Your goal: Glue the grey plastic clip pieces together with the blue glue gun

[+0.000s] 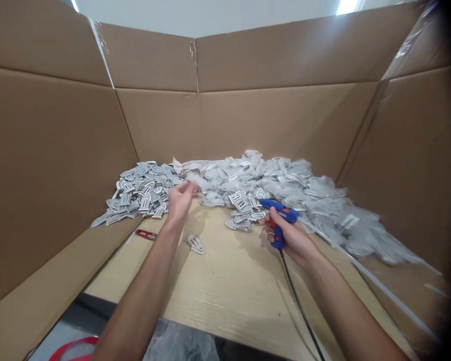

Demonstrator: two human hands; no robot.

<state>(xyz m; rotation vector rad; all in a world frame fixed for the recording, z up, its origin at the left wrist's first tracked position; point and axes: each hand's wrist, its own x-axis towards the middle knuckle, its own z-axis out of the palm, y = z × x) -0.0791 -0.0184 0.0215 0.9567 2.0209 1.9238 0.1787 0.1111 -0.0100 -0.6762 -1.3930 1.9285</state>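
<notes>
My right hand (287, 233) is closed around the handle of a blue glue gun (281, 213), whose nozzle points left over the table. A dark cord (298, 301) runs down from its grip. My left hand (182, 198) is raised between two piles, its fingers curled and blurred; whether anything is in them I cannot tell. To its left lies a heap of loose grey, arch-shaped flat pieces (145, 193). One such piece (196, 243) rests alone on the table below my left hand. A smaller group of pieces (242, 210) sits just left of the glue gun.
A long pile of clear plastic-wrapped pieces (319, 200) stretches along the back and right. Small red thread snips (146, 234) lie near my left forearm. Tall cardboard walls (285, 120) enclose the wooden table (225, 291). A red strap (73, 346) shows at lower left.
</notes>
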